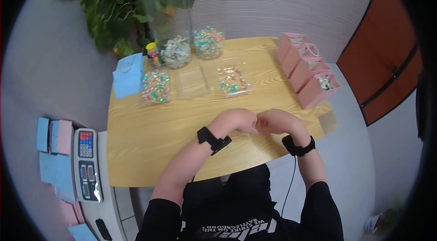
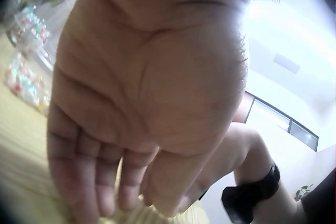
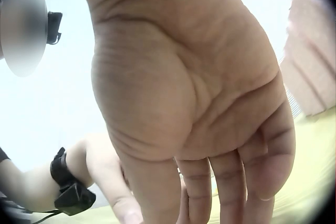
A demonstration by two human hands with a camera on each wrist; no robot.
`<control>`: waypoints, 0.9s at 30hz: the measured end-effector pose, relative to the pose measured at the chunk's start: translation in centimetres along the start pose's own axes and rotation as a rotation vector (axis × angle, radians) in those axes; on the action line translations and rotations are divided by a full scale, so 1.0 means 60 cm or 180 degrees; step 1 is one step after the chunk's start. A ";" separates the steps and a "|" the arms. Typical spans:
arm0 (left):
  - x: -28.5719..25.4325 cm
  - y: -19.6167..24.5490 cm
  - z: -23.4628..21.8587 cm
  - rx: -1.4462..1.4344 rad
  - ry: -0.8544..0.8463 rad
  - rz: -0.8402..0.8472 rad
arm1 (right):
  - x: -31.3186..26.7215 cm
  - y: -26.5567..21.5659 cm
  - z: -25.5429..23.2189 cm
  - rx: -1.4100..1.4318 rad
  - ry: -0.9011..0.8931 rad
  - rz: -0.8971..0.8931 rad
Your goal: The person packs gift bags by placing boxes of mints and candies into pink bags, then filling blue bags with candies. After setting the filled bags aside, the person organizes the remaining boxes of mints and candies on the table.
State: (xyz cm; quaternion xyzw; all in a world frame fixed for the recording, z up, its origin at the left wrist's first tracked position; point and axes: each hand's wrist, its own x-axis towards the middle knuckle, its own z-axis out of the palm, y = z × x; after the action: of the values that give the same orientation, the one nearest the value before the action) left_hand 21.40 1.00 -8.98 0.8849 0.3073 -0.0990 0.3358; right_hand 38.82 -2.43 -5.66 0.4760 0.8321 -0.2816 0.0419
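Both hands are close together over the front part of the wooden table (image 1: 182, 127), overlapping at the fingers in the head view. My left hand (image 1: 241, 120) reaches in with its palm toward its wrist camera; its fingers (image 2: 107, 182) hang loosely bent, and nothing shows between them. Facing it, my right hand (image 1: 277, 121) has fingers (image 3: 228, 187) extended downward, the little finger bent more. Its fingertips run out of the right wrist view. Beyond the hands lies a clear tray of shiny wrapped candies (image 1: 234, 81).
A transparent tray (image 1: 193, 95) and another tray of candies (image 1: 156, 87) stand to the left. Behind them are tubs of white-wrapped (image 1: 176, 53) and colourful candies (image 1: 208, 43). A blue bag (image 1: 128, 77) stands far left; several pink bags (image 1: 314, 90) line the right. A scale (image 1: 87, 166) sits left.
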 end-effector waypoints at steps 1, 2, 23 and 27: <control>-0.032 -0.003 -0.012 0.0116 0.0011 -0.0267 | 0.025 -0.027 -0.001 -0.0189 -0.0082 -0.0108; -0.064 -0.015 -0.017 0.0095 0.0019 -0.0331 | 0.049 -0.050 0.001 -0.0184 -0.0107 -0.0171; -0.225 -0.171 0.010 0.0062 0.0826 -0.1731 | 0.276 -0.172 0.070 -0.0220 -0.0574 -0.0949; -0.228 -0.178 0.009 -0.0060 0.0749 -0.1675 | 0.279 -0.176 0.065 -0.0237 -0.0661 -0.0872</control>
State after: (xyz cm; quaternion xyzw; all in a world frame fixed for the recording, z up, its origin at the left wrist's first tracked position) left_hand 4.07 0.34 -9.87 0.7769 0.5641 -0.0765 0.2688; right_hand 20.31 4.36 -10.07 0.3247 0.8902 -0.3013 0.1064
